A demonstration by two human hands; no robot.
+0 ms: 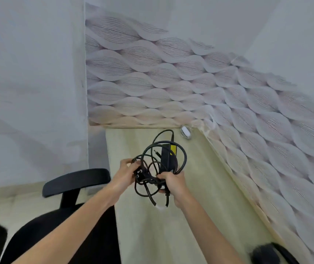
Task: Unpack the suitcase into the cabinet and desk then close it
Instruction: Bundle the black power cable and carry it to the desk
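Power adapter (pixel 167 159): black brick, standing roughly on end, held up in the air above the desk (pixel 200 206), over its middle stretch.
Label: a yellow sticker (pixel 173 149) sits on the brick's upper end; whatever is printed on it is too small and blurred to read, and no brand shows.
Cable (pixel 185 159): black, in loose tangled loops around the brick, with two ends dangling towards the desk.
Barrel tip (pixel 157 152): sticks out just left of the brick, pointing up and left.
Mains plug (pixel 140 172): black, two round pins visible, at the left of the tangle.
Right hand (pixel 173 182): fingers curled tight round the gathered loops, just under the brick's lower end.
Left hand (pixel 126 172): fingers and thumb closed on the cable at the plug.
Desk: pale cream top, pushed into the room's corner.
Far corner of the desk: a small white rounded object (pixel 185 132), too blurred to identify.
Behind and right of the desk: wallpaper (pixel 171 82) with a wavy leaf-like line pattern.
Left of the desk: a black office chair (pixel 76 180), its headrest close to the desk's edge.
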